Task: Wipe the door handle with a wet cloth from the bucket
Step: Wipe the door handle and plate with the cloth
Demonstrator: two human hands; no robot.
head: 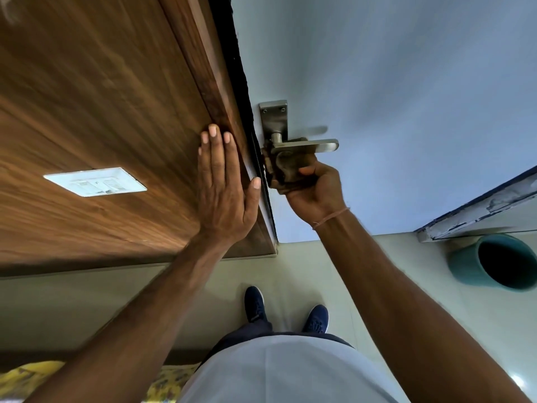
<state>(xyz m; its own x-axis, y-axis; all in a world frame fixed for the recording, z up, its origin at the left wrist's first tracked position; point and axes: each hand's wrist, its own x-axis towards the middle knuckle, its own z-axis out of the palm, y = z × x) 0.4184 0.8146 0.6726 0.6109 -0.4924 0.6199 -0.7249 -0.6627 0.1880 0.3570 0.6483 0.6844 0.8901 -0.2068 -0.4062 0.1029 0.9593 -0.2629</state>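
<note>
— Two hands are up at the door, then?
— Yes. One, the left hand (pixel 225 181), lies flat with its fingers spread and straight against the wooden panel (pixel 96 91) beside the door frame, gripping nothing.
— And the other?
— His right hand (pixel 315 189) is clenched around a bunched brown cloth (pixel 286 167) and presses it up against the underside of the metal lever door handle (pixel 308 146), close to where the lever meets its backplate (pixel 273 117). A thin band (pixel 331 218) sits on that wrist.
— Where is the handle exactly?
— On the pale blue door (pixel 406 97), near its edge, with the lever pointing right, away from the frame.
— And the bucket?
— A teal bucket (pixel 465 266) stands on the light floor (pixel 319 271) off to the right, near the door's bottom edge, well apart from both hands. Its inside looks dark; I cannot tell what it holds.
— Anything else on the wood?
— A white switch plate (pixel 96 181), left of the flat hand. Below, two dark blue shoes (pixel 255 303) stand on the floor.
</note>
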